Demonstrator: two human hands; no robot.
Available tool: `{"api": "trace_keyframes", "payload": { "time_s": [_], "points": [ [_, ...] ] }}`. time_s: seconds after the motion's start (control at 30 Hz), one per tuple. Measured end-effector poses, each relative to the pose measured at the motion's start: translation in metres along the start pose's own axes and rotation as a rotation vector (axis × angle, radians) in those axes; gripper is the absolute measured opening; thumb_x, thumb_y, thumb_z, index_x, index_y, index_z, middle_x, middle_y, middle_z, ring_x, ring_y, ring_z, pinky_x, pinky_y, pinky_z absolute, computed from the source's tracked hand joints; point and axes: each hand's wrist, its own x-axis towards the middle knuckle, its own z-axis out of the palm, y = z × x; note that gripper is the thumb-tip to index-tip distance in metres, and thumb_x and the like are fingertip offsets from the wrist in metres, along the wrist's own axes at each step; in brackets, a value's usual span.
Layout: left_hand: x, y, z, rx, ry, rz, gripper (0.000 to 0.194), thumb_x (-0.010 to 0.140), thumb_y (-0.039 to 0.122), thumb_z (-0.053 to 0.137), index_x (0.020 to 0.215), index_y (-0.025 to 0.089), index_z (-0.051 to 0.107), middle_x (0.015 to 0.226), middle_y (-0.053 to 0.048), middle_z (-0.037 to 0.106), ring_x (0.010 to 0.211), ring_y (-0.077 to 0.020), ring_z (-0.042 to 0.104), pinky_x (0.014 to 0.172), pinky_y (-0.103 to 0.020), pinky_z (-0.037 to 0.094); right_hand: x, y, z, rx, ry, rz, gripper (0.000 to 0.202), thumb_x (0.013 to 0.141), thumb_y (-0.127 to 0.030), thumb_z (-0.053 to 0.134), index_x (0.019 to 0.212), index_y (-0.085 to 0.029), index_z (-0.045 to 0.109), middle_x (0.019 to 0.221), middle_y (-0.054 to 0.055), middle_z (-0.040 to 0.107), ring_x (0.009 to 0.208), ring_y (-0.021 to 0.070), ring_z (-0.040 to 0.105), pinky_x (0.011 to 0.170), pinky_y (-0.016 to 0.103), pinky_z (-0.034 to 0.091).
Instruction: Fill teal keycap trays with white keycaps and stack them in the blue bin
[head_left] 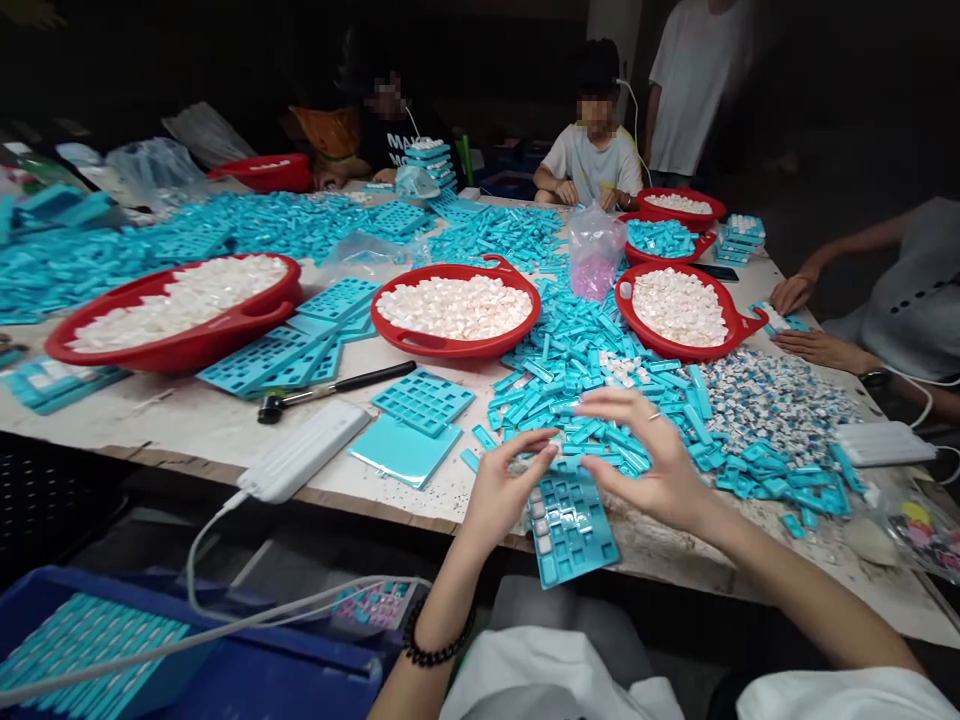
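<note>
1. Left hand [501, 485]: thumb and fingertips drawn narrowly together above the far left corner of the gridded turquoise tray [601, 556]; a small white speck visible at the fingertips, but impossible to tell if gripped.
2. Right hand [664, 470]: spread wide, thumb well apart from the fingers, thumb tip just beside the tray's far edge; contact not possible to confirm.
3. At the near edge of the worktable [675, 562], between and below both hands, the same tray, with white pieces [541, 527] in a column of cells along its left side.
4. Just beyond the hands, a loose heap of turquoise strips [559, 335]; to the right of that, a mound of small white-and-blue bits [780, 400].
5. Farther back, a middle red basin [450, 346] and a right-hand red basin [671, 349], both filled with white pieces; well to the left, a larger red basin [172, 358], likewise filled.
6. Left of the hands, a gridded turquoise panel [424, 400] partly over a smooth turquoise sheet [405, 452], near a black-handled tool [360, 380] and a white power strip [304, 450].
7. At the right side of the table, both hands of a co-worker [825, 350] near another turquoise-and-white piece.
</note>
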Motion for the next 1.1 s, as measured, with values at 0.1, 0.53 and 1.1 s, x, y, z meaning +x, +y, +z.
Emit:
{"api": "trace_keyframes", "payload": {
  "time_s": [0.1, 0.53, 1.1],
  "points": [
    [-0.012, -0.020, 0.001, -0.084, -0.004, -0.094, 0.031, 0.088, 0.043, 0.069, 0.111, 0.021, 0.074, 0.094, -0.004, 0.080, 0.095, -0.0231, 0.074, 0.090, -0.034, 0.057, -0.003, 0.019, 0.021, 0.061, -0.219, -0.132, 0.029, 0.099, -0.034, 0.063, 0.127, -0.028, 0.066, 0.116, 0.006, 0.071, 0.109, 0.0217, 0.068, 0.094, 0.038, 0.057],
    [-0.018, -0.052, 0.006, 0.072, 0.116, -0.068, 0.024, 0.087, 0.045, 0.067, 0.092, 0.024, 0.078, 0.104, -0.007, 0.076, 0.127, -0.0293, 0.058, 0.110, -0.046, 0.043, -0.026, 0.059, 0.067, 0.004, -0.128, -0.123, 0.020, 0.101, -0.027, 0.061, 0.118, -0.025, 0.071, 0.109, 0.005, 0.076, 0.100, 0.0190, 0.073, 0.091, 0.034, 0.056],
    [-0.045, -0.068, 0.000, 0.574, 0.162, 0.489, 0.029, 0.097, 0.015, 0.060, 0.123, 0.026, 0.066, 0.121, -0.005, 0.072, 0.117, -0.0228, 0.063, 0.102, -0.041, 0.047, -0.028, 0.060, 0.073, 0.148, -0.244, 0.043, 0.015, 0.102, -0.028, 0.059, 0.114, -0.023, 0.067, 0.108, 0.006, 0.072, 0.106, 0.0200, 0.067, 0.097, 0.035, 0.052]
  ]
}}
